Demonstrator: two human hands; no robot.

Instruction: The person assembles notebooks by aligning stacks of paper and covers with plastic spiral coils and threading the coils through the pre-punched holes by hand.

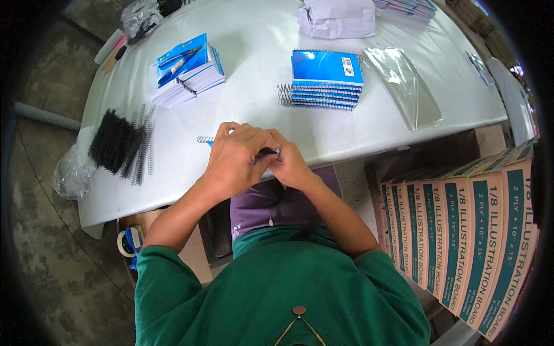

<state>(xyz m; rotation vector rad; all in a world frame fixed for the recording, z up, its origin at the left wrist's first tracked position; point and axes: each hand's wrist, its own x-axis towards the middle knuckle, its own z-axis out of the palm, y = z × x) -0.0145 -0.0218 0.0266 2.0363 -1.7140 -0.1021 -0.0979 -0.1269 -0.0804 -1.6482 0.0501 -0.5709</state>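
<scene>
Close to the table's near edge, my left hand (235, 154) and my right hand (287, 164) come together with bent fingers around a small spiral notebook. Mostly my fingers cover it. Only a bit of blue cover and the end of its wire coil (204, 139) stick out left of my left hand. A small dark piece shows between my two hands; what it is I cannot make out. Beyond my hands, to the right, stands a stack of blue spiral notebooks (324, 70) with coils along the near side. Farther left is a stack of blue-covered pads (186, 68) without full coils.
Loose black coils (118, 141) lie in a heap at the table's left. A clear plastic sleeve (404, 86) rests at the right, with a white wrapped bundle (337, 18) at the back. Cardboard boxes (461, 225) stand right of me. Tape rolls (128, 242) sit below the table's left edge.
</scene>
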